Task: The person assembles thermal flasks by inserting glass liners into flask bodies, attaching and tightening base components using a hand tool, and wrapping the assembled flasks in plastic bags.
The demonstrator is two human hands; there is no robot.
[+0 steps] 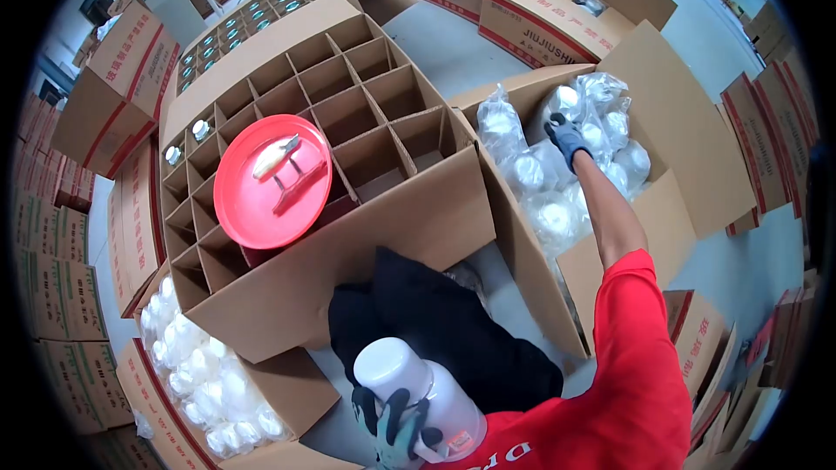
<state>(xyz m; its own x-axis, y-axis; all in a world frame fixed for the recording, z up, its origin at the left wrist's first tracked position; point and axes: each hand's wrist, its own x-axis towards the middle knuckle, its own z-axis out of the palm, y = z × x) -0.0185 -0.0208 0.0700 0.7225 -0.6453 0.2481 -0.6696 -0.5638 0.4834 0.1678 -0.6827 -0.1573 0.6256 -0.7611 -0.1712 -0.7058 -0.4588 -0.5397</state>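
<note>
Your left grip (392,428) is clamped on the white handled jug (448,400) low in front of you, long axis slanting lid-end up-left; right grip (568,136) touches bagged containers (553,216) in the open carton (522,248), closure unclear.

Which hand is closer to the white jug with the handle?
Left. The left hand holds the white jug; the right hand is farther off, at the plastic-wrapped items in the open carton.

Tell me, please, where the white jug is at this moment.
In the head view, the white jug is at the lower middle, held in the gloved left hand, beside the red shirt and just below the dark trousers in the picture.
</note>
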